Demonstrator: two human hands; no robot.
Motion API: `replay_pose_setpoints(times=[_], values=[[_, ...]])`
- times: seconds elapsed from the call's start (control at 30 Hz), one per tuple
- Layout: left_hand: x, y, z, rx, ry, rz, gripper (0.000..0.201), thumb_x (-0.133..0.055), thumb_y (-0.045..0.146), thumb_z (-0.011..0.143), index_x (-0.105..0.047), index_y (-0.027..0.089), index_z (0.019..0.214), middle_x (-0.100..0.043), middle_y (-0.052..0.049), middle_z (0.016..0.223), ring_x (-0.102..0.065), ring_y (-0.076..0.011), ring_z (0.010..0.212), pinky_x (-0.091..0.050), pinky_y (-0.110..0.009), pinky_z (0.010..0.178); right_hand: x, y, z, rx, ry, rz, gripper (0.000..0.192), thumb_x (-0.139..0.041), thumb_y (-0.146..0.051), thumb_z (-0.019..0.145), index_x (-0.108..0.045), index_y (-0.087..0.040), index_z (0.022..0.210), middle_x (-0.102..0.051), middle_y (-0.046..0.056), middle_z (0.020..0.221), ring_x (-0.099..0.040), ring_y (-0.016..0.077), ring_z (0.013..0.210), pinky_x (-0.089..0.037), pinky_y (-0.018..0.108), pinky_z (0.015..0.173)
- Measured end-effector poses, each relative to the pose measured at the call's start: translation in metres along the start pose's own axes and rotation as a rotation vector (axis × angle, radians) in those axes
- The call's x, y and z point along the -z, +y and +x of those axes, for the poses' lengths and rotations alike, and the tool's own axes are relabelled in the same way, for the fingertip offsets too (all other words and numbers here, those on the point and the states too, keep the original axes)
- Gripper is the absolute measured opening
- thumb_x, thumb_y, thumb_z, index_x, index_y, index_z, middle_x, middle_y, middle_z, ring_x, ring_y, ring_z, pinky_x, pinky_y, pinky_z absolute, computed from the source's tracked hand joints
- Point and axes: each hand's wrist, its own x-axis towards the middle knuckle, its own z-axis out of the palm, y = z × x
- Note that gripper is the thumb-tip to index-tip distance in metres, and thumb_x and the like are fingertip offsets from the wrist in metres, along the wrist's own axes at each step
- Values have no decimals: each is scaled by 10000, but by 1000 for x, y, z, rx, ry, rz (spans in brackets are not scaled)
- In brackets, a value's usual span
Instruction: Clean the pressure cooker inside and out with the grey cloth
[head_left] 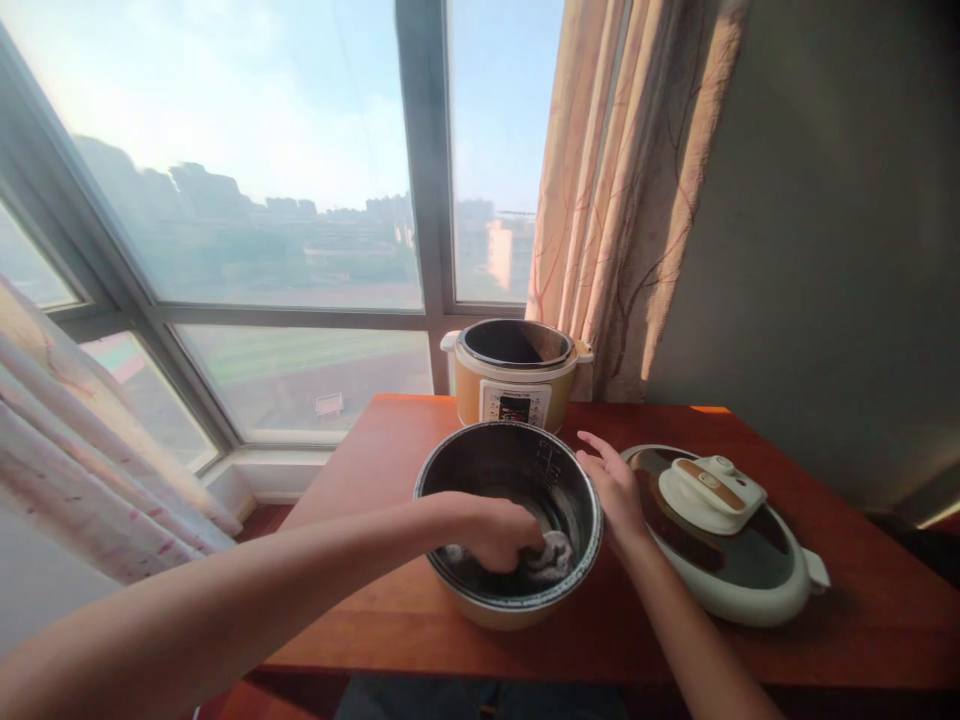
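the inner pot [564, 480], a dark metal bowl with a pale outer wall, stands on the wooden table [862, 600] near its front edge, right in front of the person. the left hand [495, 532] is down inside it, fingers curled tight round a grey cloth [553, 556] that is pressed against the pot's floor. besides the hand and the cloth the pot seems to hold nothing, though the shadowed bottom is hard to read and a film of water cannot be ruled out. the right hand [616, 486] rests against the pot's right rim from outside, fingers stretched out and loosely spread, gripping nothing, only flat against the wall.

behind the pot, at the table's far edge by the window [285, 200], sits the yellow cooker body [514, 395] with its control panel facing the person; its well is open and dark, and what shows of it looks bare. to the right of the pot, just beside the right hand, the cooker lid [739, 560] lies flat on the table with its white handle on top. a patterned curtain [622, 200] hangs behind the cooker.
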Motion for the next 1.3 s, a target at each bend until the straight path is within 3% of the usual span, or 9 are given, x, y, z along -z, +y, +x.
replay_pose_setpoints(times=[0.1,0.23,0.33,0.5,0.67,0.77,0.93,1.17,1.3], values=[[0,-4,-10,-108,-162,118,356,-559,45,673,-729,207,940,-742,-77,846,-647,-235,724,-441,-295,609,2,-4,7,3,-66,-23,663,-754,-473,730,-586,-172,1296,-723,35,802,-620,174,635,-441,264,568],[4,-7,-16,-155,-137,116,357,-569,44,667,-726,202,946,-735,-67,820,-614,-212,673,-412,-277,575,4,-6,10,-11,-85,-39,606,-756,-485,711,-642,-178,1220,-728,53,885,-632,193,711,-461,291,635],[6,-13,-18,-196,-136,71,425,-577,32,664,-721,176,1038,-742,-72,858,-607,-203,686,-428,-265,587,9,-6,1,18,27,-92,560,-749,-516,692,-691,-168,1126,-706,45,843,-606,193,710,-454,300,656],[1,-24,-17,-134,-147,-85,582,-554,-8,679,-677,168,1219,-750,-73,1021,-661,-209,874,-485,-250,721,16,-1,-38,71,182,-130,637,-676,-554,770,-622,-151,1260,-524,-48,586,-458,145,558,-368,271,557],[-4,-19,-13,-56,-89,-17,576,-522,35,721,-661,217,1250,-743,-78,1108,-677,-235,925,-492,-284,751,10,-5,-86,-50,113,-91,754,-665,-570,797,-496,-165,1410,-494,-56,576,-419,139,531,-335,254,496],[-5,-15,-11,-45,-33,13,501,-526,84,739,-684,226,1193,-746,-93,1090,-685,-252,926,-493,-293,739,6,-10,-99,-83,44,-100,797,-663,-570,802,-440,-158,1446,-486,-57,588,-420,139,544,-354,246,488],[-4,-16,1,-2,119,-60,405,-533,121,731,-701,205,1089,-747,-94,1008,-686,-256,885,-495,-299,723,3,-11,-103,-55,50,-194,791,-599,-602,830,-438,-128,1442,-460,-55,580,-409,139,527,-363,252,474],[-1,-38,25,256,494,-590,220,-612,142,692,-702,147,893,-713,-39,852,-651,-219,822,-493,-263,704,7,-11,-101,-55,5,-201,807,-595,-594,835,-411,-122,1462,-529,-32,594,-457,149,508,-373,256,451],[-8,-44,25,408,550,-797,249,-517,154,752,-666,108,946,-700,-69,843,-645,-186,695,-491,-242,581,6,-13,-98,-31,7,-208,795,-599,-578,837,-425,-111,1456,-534,-31,573,-462,147,487,-377,253,437]])
